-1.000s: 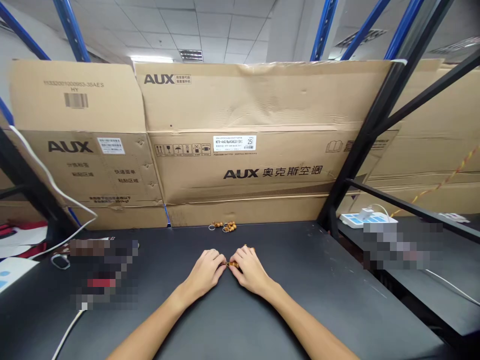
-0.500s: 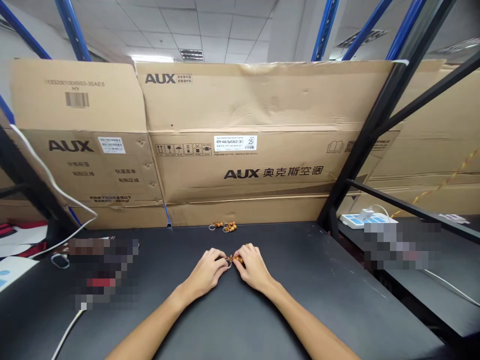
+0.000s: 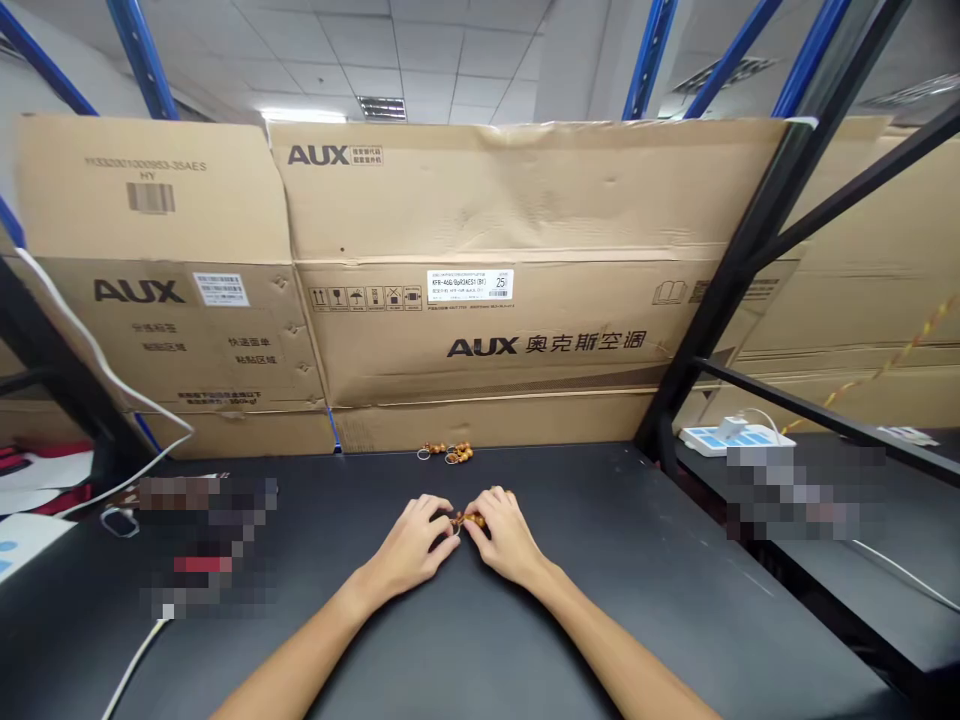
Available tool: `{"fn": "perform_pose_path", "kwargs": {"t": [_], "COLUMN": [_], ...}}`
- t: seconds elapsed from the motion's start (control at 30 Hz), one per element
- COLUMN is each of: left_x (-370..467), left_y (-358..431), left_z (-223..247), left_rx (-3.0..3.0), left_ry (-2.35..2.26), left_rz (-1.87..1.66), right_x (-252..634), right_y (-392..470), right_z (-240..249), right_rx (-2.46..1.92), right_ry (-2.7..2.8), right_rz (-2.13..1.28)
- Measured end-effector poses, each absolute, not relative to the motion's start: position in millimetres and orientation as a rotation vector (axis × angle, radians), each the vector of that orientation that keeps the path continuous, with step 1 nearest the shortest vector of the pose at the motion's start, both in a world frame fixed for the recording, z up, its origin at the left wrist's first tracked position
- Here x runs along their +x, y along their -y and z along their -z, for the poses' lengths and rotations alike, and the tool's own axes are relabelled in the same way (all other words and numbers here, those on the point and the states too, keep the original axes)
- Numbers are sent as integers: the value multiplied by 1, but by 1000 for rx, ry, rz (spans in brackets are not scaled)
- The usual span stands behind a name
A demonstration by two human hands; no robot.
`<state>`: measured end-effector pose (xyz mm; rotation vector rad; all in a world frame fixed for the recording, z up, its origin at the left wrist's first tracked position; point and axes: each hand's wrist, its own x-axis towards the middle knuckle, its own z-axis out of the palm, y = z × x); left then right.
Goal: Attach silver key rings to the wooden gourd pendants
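Observation:
A beaded keychain point(image 3: 477, 520) with brown beads and a metal ring lies low over the middle of the black table point(image 3: 465, 640). My right hand point(image 3: 501, 530) pinches its beaded part between thumb and fingers, covering some of the beads. On the ring side is my left hand point(image 3: 420, 540), its thumb and forefinger apart with the ring between their tips; its fingertips are close to the ring. Farther back, near the cardboard, lie more beaded keychains, one at the left point(image 3: 433, 450) and a bunch beside it point(image 3: 460, 453), each with a metal ring.
Large cardboard panels point(image 3: 480, 220) stand along the table's back edge. At the left are a white cable point(image 3: 97, 350), a blurred patch and papers. A black rack post point(image 3: 720, 270) rises at the right, with a white power strip point(image 3: 735, 440) beyond it.
My left thumb and forefinger have parted slightly around the ring. My right hand has stayed in nearly the same place on the beads.

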<state>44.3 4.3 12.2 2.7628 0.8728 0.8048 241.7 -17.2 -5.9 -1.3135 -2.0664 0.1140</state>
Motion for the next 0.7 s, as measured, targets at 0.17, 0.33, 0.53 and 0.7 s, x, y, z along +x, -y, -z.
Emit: {"fn": "perform_pose_path", "kwargs": {"t": [0.17,0.33,0.53,0.7], "left_x": [43,44,44,44], "left_y": [-7,-6,-3,-4], "left_z": [-8,-12,-14,-13], "left_rx": [2759,2768,2713,2721], "left_ry": [-884,-769,-856,-897], "left_rz": [-825,-769,-768,-787], "right_x": [240,244,243,241], "right_y": [20,16,19,20], "right_z": [5,5,1,1], "right_rx": [-1237,-1359,-1261,-1250], "right_ry": [2104,2046,2074,2077], "right_rz": [-121,-39,-107,-94]}}
